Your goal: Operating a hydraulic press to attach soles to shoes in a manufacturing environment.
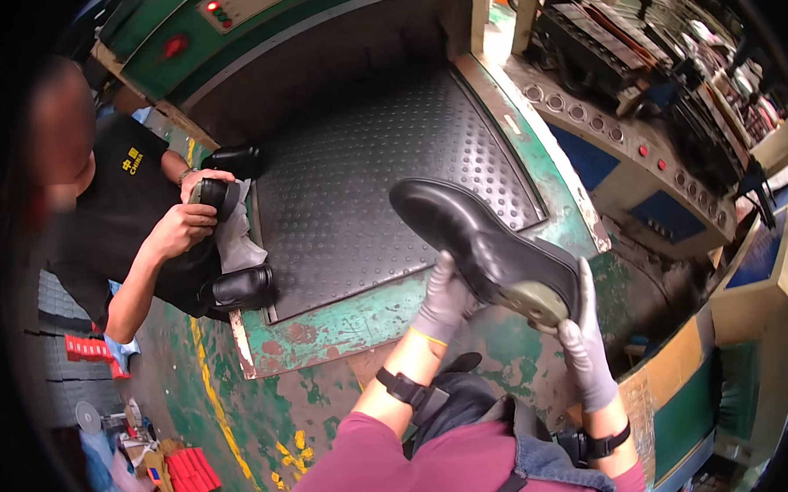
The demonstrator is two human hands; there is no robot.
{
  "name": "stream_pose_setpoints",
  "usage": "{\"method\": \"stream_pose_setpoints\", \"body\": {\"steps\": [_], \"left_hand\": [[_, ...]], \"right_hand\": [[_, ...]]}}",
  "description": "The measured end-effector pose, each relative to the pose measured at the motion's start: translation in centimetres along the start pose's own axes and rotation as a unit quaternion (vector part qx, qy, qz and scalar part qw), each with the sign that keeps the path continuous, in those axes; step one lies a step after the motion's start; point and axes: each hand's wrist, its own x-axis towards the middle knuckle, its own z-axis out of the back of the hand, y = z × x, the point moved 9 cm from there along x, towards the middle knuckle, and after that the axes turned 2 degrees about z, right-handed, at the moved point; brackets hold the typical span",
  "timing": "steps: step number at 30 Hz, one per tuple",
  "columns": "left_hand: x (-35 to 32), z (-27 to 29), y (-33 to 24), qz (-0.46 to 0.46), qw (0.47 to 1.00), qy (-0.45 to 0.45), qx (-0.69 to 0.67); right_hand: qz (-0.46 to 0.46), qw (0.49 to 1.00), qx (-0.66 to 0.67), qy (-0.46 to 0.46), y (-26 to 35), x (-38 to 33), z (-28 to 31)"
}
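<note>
I hold a black leather shoe (473, 234) tilted over the front edge of the machine bed, its toe to the upper left. An olive-green block with round holes (535, 303), like a shoe last, shows in its opening. My left hand (446, 298), in a pale grey glove, grips the near side around the middle; some of its fingers are hidden behind the shoe. Gloved alike, my right hand (585, 348) is closed on the heel end, thumb by the green block and fingers along the back.
Ahead lies a studded black mat (365, 186) in a worn green frame (344, 314). A co-worker at left handles another black shoe (212, 196); more black shoes (240, 288) stand beside the mat. Right is a control panel (600, 127); lower left, red boxes (193, 475).
</note>
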Motion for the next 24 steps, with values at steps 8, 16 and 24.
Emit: {"method": "stream_pose_setpoints", "body": {"steps": [8,16,24], "left_hand": [[-2.3,-4.8,0.9,0.099,0.980,0.170,0.039],[-2.8,-4.9,-1.2,0.043,0.992,0.105,0.055],[-4.0,-3.1,-1.2,0.063,0.995,0.069,0.030]], "right_hand": [[0.041,0.997,-0.034,-0.052,2.1,-1.6,-0.1],[0.081,0.992,-0.077,-0.065,0.4,-1.2,0.4],[0.044,0.996,-0.050,-0.063,0.3,-1.1,-0.9]]}}
